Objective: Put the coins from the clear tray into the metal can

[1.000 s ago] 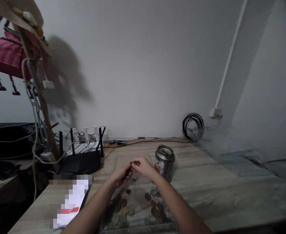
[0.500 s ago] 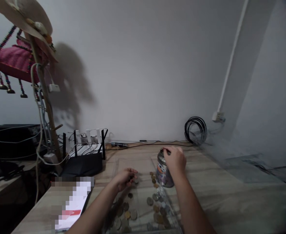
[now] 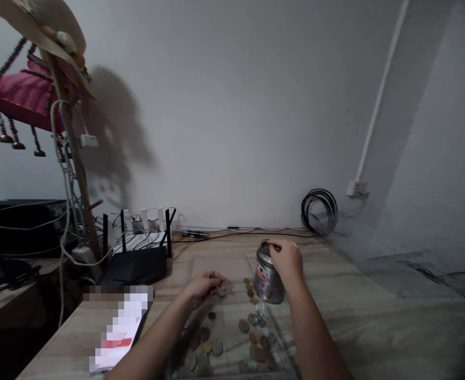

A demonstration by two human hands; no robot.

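Note:
A metal tin with a slotted lid [image 3: 267,277] stands on the wooden table [image 3: 354,311]. My right hand [image 3: 287,259] is over its top, fingers pinched at the lid; what they hold is too small to make out. My left hand [image 3: 203,287] rests curled at the far edge of a clear tray [image 3: 232,311], its fingertips closed on a coin [image 3: 221,290]. Several coins [image 3: 216,345] lie scattered in the tray between my forearms.
A black router with antennas [image 3: 135,258] and a tangle of cables sit at the left. A blurred paper [image 3: 115,330] lies near the table's left front edge. A coil of black cable [image 3: 319,210] leans at the wall. A hat stand [image 3: 72,153] rises at the left.
A second ago both hands met above the tray. My right hand has since moved right to the top of the tin, while my left stayed low over the coins.

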